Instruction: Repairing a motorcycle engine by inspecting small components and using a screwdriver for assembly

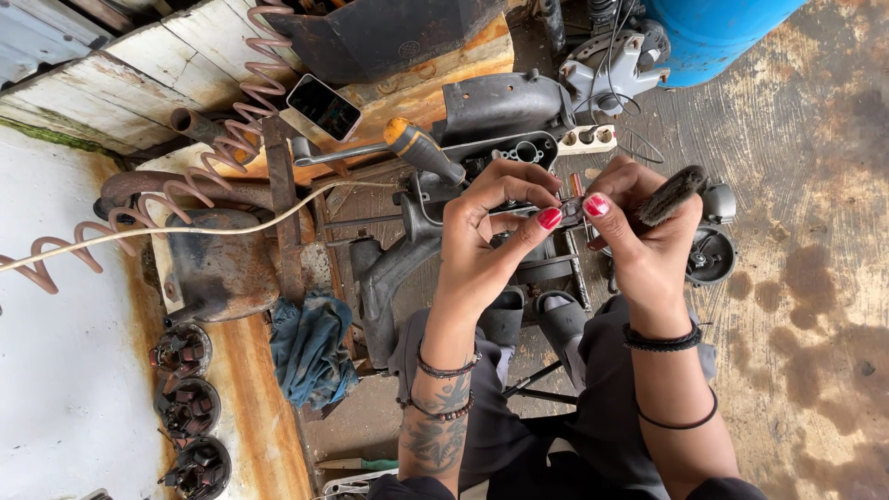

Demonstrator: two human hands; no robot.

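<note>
1. Now both hands meet over the middle of the scene, above a cluttered workshop floor (815, 185).
2. Left hand (486, 236): fingers curled, thumb and forefinger pressed together, pinching a small metal part (571, 209) at its near end.
3. Right hand (644, 231): thumb presses the same small part from the other side, so the part sits between the two thumbs, touching both.
4. Right hand also grips a dark bristle brush (671, 194) in its curled fingers, the brush sticking up and to the right, just beside the part.
5. Part itself is too small to tell its exact shape.
6. Below the hands: grey sandals (560, 319) and dark machine castings (389, 278).
7. Just behind the left hand lies a screwdriver (421, 148) with an orange and black handle.
8. Farther back, a phone (323, 106) rests on a wooden board.
9. Left side: pink coiled hose (218, 153), blue rag (310, 347), three wound motor coils (185, 407) in a row.
10. Top right: blue drum (713, 28).
</note>
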